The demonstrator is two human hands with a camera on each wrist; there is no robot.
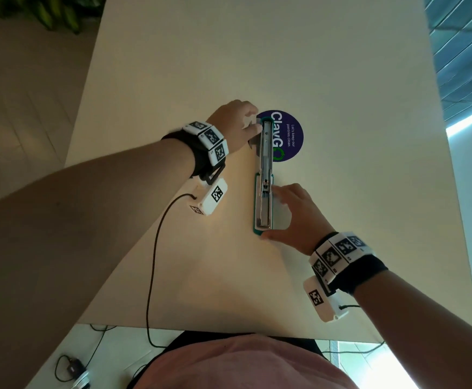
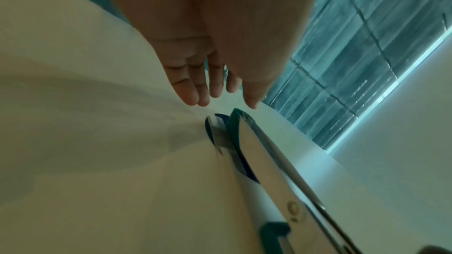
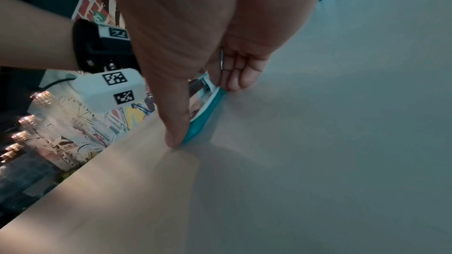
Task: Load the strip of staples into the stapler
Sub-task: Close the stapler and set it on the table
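Note:
A teal and white stapler [image 1: 264, 175] lies opened out flat on the pale table, its metal staple channel facing up. My right hand [image 1: 271, 211] pinches the near half, thumb on the near teal end [image 3: 195, 132] and fingers [image 3: 234, 80] along its right side. My left hand [image 1: 253, 127] is at the stapler's far end with fingers nearly straight [image 2: 203, 92], holding nothing that I can see. A short silver strip of staples [image 2: 216, 134] lies on the table just left of the stapler's far end [image 2: 244, 132], below the left fingertips.
A round blue sticker [image 1: 291, 136] on the table [image 1: 341, 80] lies under the stapler's far end. A black cable [image 1: 156, 248] trails from my left wrist unit over the table's near edge. The table's left edge runs close to my left forearm.

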